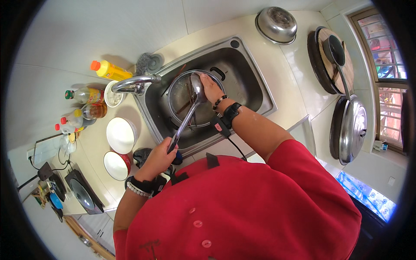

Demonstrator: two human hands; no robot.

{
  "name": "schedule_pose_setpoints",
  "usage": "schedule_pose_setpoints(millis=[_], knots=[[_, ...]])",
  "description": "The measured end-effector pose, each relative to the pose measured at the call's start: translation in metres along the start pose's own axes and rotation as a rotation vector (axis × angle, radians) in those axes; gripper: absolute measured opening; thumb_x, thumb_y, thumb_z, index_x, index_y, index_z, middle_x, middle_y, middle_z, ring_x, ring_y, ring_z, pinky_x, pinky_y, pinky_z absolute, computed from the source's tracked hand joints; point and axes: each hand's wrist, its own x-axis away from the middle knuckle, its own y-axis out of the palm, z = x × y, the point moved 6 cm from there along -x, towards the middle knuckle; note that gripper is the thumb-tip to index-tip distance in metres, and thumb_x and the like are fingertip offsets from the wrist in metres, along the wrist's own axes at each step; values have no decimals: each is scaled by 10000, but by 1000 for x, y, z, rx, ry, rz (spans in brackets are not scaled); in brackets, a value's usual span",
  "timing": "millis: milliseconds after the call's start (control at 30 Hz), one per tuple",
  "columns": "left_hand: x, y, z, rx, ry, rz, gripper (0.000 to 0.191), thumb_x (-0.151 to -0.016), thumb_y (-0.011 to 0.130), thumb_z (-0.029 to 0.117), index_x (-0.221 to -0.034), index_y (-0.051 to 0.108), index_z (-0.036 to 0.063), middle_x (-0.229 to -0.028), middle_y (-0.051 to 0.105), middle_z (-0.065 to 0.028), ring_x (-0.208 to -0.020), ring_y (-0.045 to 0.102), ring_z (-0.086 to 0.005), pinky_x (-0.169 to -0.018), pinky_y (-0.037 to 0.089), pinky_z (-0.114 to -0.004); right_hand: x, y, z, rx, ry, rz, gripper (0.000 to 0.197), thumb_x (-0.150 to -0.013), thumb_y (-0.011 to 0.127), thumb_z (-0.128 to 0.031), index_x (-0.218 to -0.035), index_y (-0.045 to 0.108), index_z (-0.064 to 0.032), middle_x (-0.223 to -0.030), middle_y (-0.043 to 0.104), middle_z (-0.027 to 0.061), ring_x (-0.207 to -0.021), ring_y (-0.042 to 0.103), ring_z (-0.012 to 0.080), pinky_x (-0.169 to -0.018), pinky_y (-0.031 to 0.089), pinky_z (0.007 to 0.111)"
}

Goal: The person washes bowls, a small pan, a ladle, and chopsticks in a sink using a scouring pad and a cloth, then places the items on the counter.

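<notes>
My left hand grips the dark handle end of a long metal ladle near the sink's front edge. At the ladle's other end my right hand is laid against its bowl, with the palm side and thumb hidden. Below them, in the stainless steel sink, stands a round metal pot with dark side handles. Several chopsticks lie in the pot, partly behind the ladle. A chrome faucet reaches over the sink's left rim.
Left of the sink stand a white bowl, a red bowl, a small bowl and several bottles. An upturned metal basin sits behind right. A saucepan and a lidded pan are farther right.
</notes>
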Motion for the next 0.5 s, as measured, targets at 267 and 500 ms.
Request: schedule_pose_setpoints(millis=[267,500], knots=[[-4,13,19,120,-55,-8,65,-916,519,107,-924,476,59,-627,450,-6,-420,432,-93,-388,353,-283,38,-6,-9,306,-202,165,467,-988,398,-292,-1380,411,-38,-1354,462,242,-1277,423,369,-1061,338,375],[-12,18,13,227,-49,9,68,-913,519,104,-908,469,59,-625,452,0,-383,404,-88,-345,328,-265,74,12,-37,685,-395,48,410,-915,544,-145,-1302,493,-20,-1369,443,223,-1247,439,382,-1024,392,389]])
